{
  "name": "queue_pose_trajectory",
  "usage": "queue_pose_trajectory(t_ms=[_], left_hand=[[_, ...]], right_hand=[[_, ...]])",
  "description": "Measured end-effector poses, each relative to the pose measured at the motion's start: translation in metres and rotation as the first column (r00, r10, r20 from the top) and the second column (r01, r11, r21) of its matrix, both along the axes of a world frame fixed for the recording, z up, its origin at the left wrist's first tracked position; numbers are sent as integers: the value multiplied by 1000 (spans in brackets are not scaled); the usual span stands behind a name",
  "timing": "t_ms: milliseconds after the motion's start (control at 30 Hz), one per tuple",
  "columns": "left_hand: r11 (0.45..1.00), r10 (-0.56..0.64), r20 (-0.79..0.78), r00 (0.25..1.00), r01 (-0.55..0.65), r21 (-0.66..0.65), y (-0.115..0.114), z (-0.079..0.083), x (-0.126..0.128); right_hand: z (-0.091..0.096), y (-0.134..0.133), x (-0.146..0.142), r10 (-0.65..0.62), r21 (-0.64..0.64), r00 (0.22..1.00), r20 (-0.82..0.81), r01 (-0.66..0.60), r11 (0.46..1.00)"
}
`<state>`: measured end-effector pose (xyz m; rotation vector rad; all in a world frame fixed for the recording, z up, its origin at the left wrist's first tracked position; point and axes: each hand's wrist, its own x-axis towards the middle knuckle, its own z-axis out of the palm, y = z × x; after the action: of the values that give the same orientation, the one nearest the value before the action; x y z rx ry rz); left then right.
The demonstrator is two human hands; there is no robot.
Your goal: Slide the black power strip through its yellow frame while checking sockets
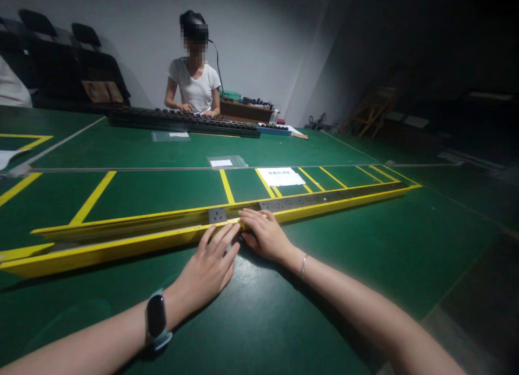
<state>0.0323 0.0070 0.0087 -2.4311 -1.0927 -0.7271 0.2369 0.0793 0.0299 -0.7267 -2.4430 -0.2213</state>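
Note:
A long yellow channel (133,245) lies across the green table in front of me. Black socket modules (308,200) fill its right part in a row, and a single socket module (218,215) sits left of them, with a gap between. My left hand (213,261) rests its outstretched fingertips on the near wall, just below the single module. Close beside it, my right hand (263,234) grips the channel's near wall, fingers over the top and thumb on the near side. Its fingers cover part of the gap, so what lies beneath them is hidden.
Yellow tape lines (227,187) mark the green table (348,272). Behind the channel lie a white printed sheet (280,176) and a plastic bag (227,162). Across the table, a co-worker (194,86) in a white shirt handles a long black strip (182,121).

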Motion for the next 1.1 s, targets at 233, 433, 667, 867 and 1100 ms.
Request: queue_pose_trajectory(t_ms=[233, 433, 667, 867, 1100], left_hand=[[994, -27, -57, 998, 32, 102, -1, -1, 0], [996, -39, -111, 993, 47, 70, -2, -1, 1], [997, -30, -124, 992, 39, 64, -2, 0, 1], [997, -43, -94, 995, 48, 57, -2, 2, 1], [996, -53, -88, 995, 58, 60, -1, 0, 0]], right_hand=[[7, 6, -37, 86, -68, 983, 160, -76, 995], [-6, 6, -51, 102, -68, 979, 179, -91, 994], [-11, 1, -54, 56, -43, 991, 121, -51, 998], [-14, 1, -58, 14, -15, 994, 110, -12, 1000], [-11, -3, -59, -18, -7, 999, 51, 19, 1000]])
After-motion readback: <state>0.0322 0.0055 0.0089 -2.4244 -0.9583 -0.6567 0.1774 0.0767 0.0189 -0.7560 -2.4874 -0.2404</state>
